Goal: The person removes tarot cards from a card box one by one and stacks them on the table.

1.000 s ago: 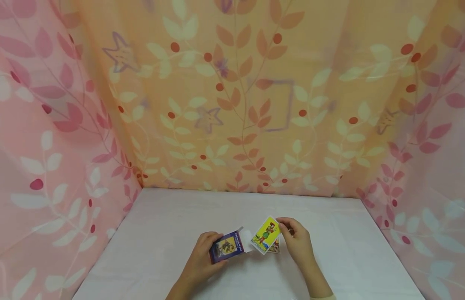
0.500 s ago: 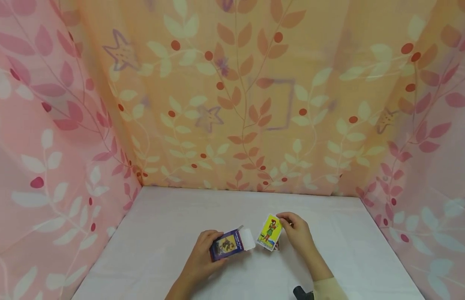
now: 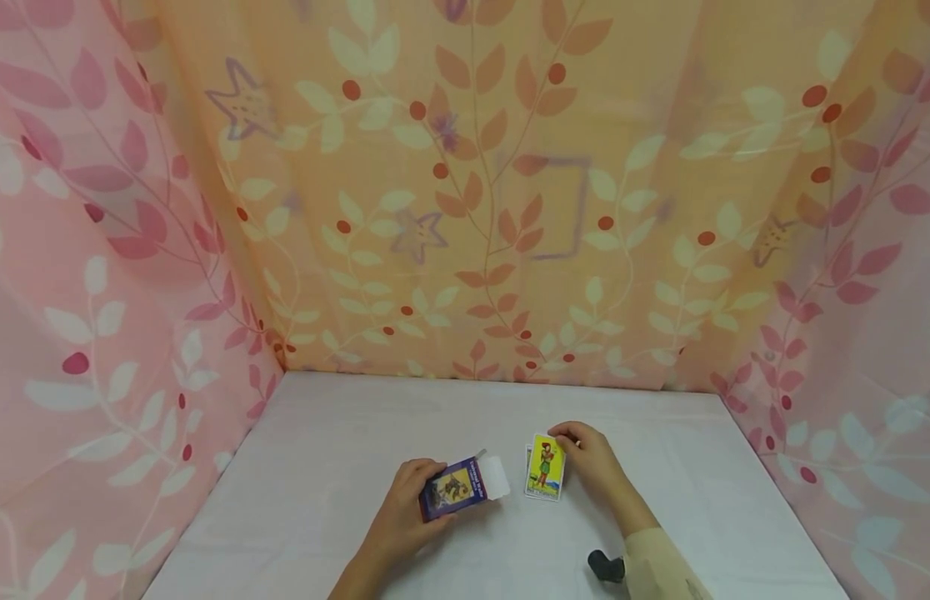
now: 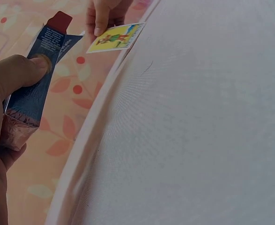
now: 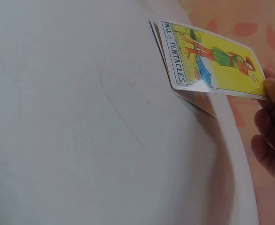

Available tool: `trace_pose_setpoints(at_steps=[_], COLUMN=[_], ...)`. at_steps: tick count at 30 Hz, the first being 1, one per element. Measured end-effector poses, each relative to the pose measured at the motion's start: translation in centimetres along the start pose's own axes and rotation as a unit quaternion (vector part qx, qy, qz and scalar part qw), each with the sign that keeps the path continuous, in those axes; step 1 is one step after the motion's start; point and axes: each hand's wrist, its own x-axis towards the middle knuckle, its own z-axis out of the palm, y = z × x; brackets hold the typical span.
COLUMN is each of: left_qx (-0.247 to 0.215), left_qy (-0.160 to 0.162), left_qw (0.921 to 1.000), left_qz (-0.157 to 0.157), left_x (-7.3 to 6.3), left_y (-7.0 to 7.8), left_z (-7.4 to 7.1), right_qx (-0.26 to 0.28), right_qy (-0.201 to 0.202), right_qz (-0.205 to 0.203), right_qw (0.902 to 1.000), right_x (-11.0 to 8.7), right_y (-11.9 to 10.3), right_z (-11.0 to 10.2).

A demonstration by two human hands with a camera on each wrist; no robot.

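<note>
My left hand (image 3: 401, 512) grips a dark blue tarot card box (image 3: 453, 490), its white end flap (image 3: 497, 478) standing open toward the right. In the left wrist view the thumb presses the narrow side of the box (image 4: 36, 79). To the right of the box, my right hand (image 3: 588, 454) pinches the upper corner of a yellow tarot card (image 3: 546, 468). "Page of Pentacles" can be read on this card (image 5: 217, 58) in the right wrist view. Beneath it, at least one other card (image 5: 196, 101) lies on the table, mostly hidden.
A white cloth covers the table (image 3: 322, 450). Patterned curtains (image 3: 465, 208) enclose it at the back and both sides. A black object (image 3: 606, 567) sits by the right sleeve (image 3: 660, 567), close to the front.
The right hand has moved the yellow card slightly right, away from the box flap, and turned it more upright over the card below. The left hand and box have barely moved.
</note>
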Motion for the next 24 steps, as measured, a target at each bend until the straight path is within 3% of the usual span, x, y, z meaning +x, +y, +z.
trace_pose_setpoints(at_steps=[8,24], left_qx=[-0.006,0.008], left_qy=[-0.01,-0.006], left_qw=[0.9998,1.0], left_qz=[-0.019,-0.002], left_x=[0.0,0.0], left_y=[0.0,0.0], left_z=[-0.1,0.0], right_qx=[0.001,-0.041], right_qy=[-0.013,-0.018], right_qz=[-0.003,-0.057], right_qw=[0.9999,0.9974], right_x=[1.2,2.5], right_y=[0.7,2.4], right_z=[0.7,1.8])
